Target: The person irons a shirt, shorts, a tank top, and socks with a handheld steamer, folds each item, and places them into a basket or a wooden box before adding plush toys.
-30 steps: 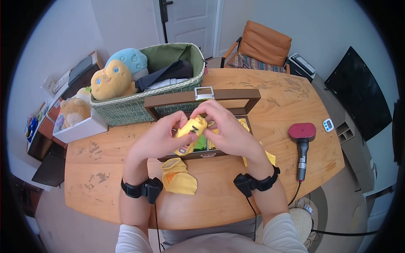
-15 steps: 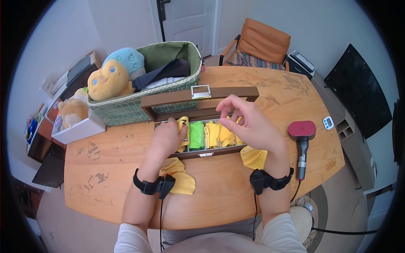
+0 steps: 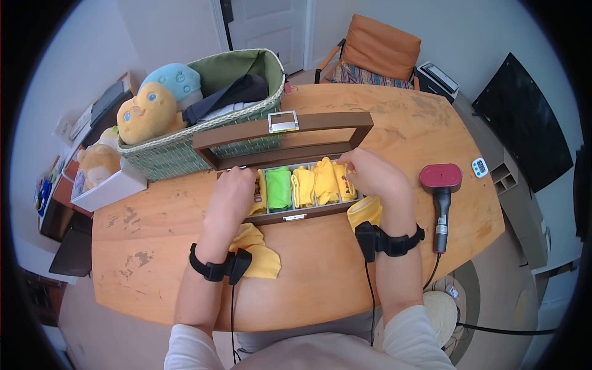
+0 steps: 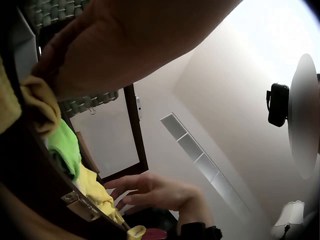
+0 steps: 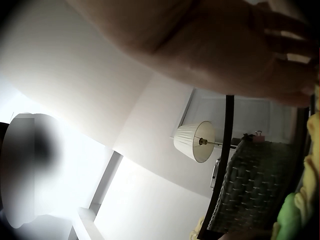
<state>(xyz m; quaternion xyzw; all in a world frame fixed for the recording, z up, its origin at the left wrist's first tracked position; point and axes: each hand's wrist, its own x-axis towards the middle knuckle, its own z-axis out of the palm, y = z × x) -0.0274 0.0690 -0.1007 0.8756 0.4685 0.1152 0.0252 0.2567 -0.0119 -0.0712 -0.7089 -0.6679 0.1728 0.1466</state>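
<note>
A brown compartment box [image 3: 320,214] stands on the table, its windowed lid [image 3: 324,119] raised. Inside lie a rolled green sock [image 3: 279,188] and several yellow socks [image 3: 325,180], side by side. My left hand [image 3: 231,196] reaches down over the box's left end, beside a yellow sock [image 4: 40,102]; its fingertips are partly hidden in the head view. At the right end, my right hand [image 3: 377,176] touches the last yellow sock, fingers extended in the left wrist view. One yellow sock [image 3: 264,262] lies flat near my left wrist, another [image 3: 364,213] under my right wrist.
Behind the box, a green woven basket [image 3: 169,161] holds plush toys [image 3: 148,114] and dark cloth. A white box [image 3: 126,186] with a plush stands at its left. To the right lie a red-headed handheld appliance [image 3: 441,179] with a cord and a small timer [image 3: 480,166].
Both hands have gone from holding a rolled yellow sock above the box to its two ends. The rolled sock went into the left part; the right hand moved right and down.
</note>
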